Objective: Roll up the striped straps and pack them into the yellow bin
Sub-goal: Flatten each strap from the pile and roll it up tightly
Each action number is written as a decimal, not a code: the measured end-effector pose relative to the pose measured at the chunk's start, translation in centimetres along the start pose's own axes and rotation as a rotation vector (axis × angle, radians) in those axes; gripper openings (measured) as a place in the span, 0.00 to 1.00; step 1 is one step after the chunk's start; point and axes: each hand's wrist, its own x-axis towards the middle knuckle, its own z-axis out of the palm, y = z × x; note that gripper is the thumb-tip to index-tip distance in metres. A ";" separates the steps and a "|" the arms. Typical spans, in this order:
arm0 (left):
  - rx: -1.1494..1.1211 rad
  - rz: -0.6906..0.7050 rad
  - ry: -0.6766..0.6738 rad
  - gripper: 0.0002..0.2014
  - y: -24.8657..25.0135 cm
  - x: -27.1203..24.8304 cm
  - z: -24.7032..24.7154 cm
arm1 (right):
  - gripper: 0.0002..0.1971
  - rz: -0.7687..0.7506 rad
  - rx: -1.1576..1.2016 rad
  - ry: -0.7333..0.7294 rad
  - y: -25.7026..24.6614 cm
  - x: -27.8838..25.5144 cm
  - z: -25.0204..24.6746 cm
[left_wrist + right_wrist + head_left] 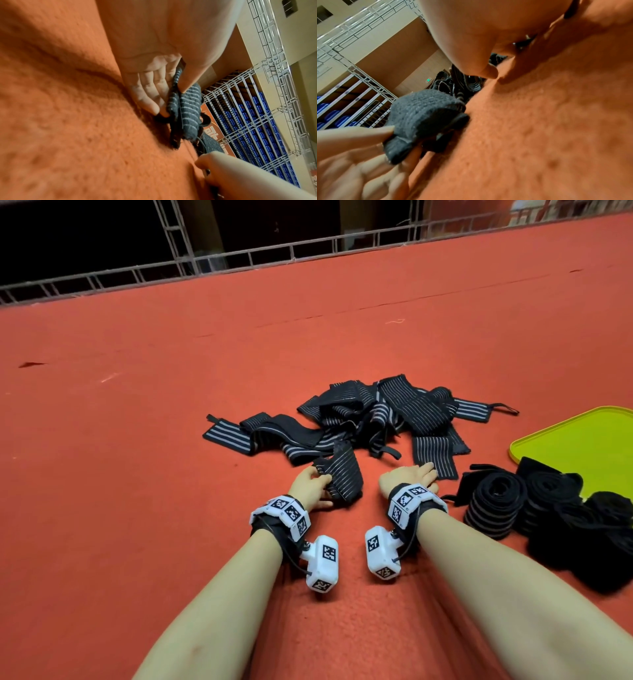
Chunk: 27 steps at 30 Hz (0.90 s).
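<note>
Arms: nearest, reaching to the strap pile [359, 419].
Yellow bin [582, 440]: right of pile.
Rolls [495, 501]: beside bin.
Left hand [311, 486]: pinches strap [342, 474].
Right hand [411, 475]: fingers flat, holding nothing.
Risk: loose grip, strap may unroll.

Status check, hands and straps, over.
Left hand pinches a strap. Right hand open on the carpet. Pile unrolled; rolls beside bin. Nothing blocking.

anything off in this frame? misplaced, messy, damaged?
Yes: the rolled black striped straps sit on the red carpet against the yellow-green plastic bin, only partly over its rim, not properly packed. The unrolled strap pile is tangled. No damage visible.
</note>
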 end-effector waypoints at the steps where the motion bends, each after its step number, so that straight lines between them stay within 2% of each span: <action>1: -0.001 0.002 0.003 0.06 -0.1 0.1 0.0 | 0.25 0.011 -0.022 -0.010 0.4 0.6 0.6; 2: -0.004 0.005 0.011 0.05 -0.2 0.1 0.1 | 0.23 0.008 -0.017 0.002 1.4 0.9 1.0; 5: -0.016 0.006 0.038 0.05 -0.4 0.0 0.0 | 0.17 0.051 0.112 0.195 1.8 1.8 1.4; 7: -0.024 -0.001 0.048 0.05 -0.4 -0.3 -0.1 | 0.16 -0.029 0.207 0.252 1.5 2.3 2.0; 11: -0.025 0.043 0.083 0.03 0.0 -0.7 -0.3 | 0.16 -0.170 0.402 0.160 0.2 0.5 1.2; 14: -0.015 0.059 0.117 0.10 0.5 -1.4 -0.8 | 0.13 -0.241 0.486 0.123 -0.4 -0.7 1.2; 18: 0.008 0.064 0.103 0.06 0.3 -2.6 -1.5 | 0.12 -0.316 0.585 0.073 -1.2 -1.8 1.0; 21: -0.050 0.072 0.119 0.06 0.3 -3.5 -2.0 | 0.13 -0.411 0.651 -0.047 -2.2 -3.1 0.8; 24: 0.051 0.111 0.165 0.03 0.6 -4.1 -2.6 | 0.13 -0.458 0.738 -0.170 -3.4 -4.9 0.9; 27: 0.138 0.124 0.194 0.05 0.9 -4.9 -3.9 | 0.14 -0.466 0.830 -0.282 -3.9 -6.1 1.3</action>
